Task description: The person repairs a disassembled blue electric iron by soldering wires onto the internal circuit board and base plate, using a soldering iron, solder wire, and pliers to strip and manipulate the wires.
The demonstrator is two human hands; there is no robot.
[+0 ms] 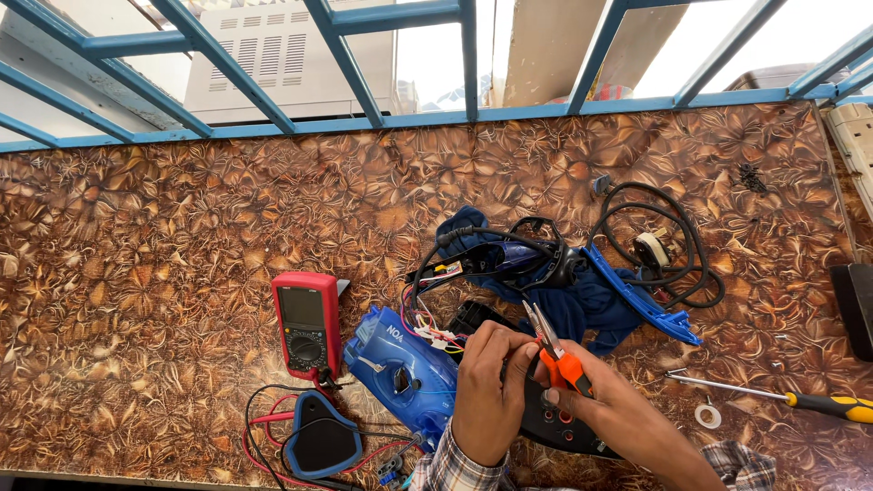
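Between hands, pliers [555,350] (tips up-left)

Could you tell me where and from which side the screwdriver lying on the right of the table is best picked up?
Probably by the yellow-and-black handle of the screwdriver, coming from above. It lies flat on the table, handle toward the right edge, thin metal shaft pointing left, with bare surface around it.

table [182,209]: glossy laminate, brown leaf print
pliers [556,355]: bare metal jaws, orange plastic grips
blue housing [400,368]: shiny moulded plastic
multimeter [307,323]: red rubbery casing, matt
cloth [591,309]: dark blue fabric, crumpled
cable [677,245]: black, smooth sheath
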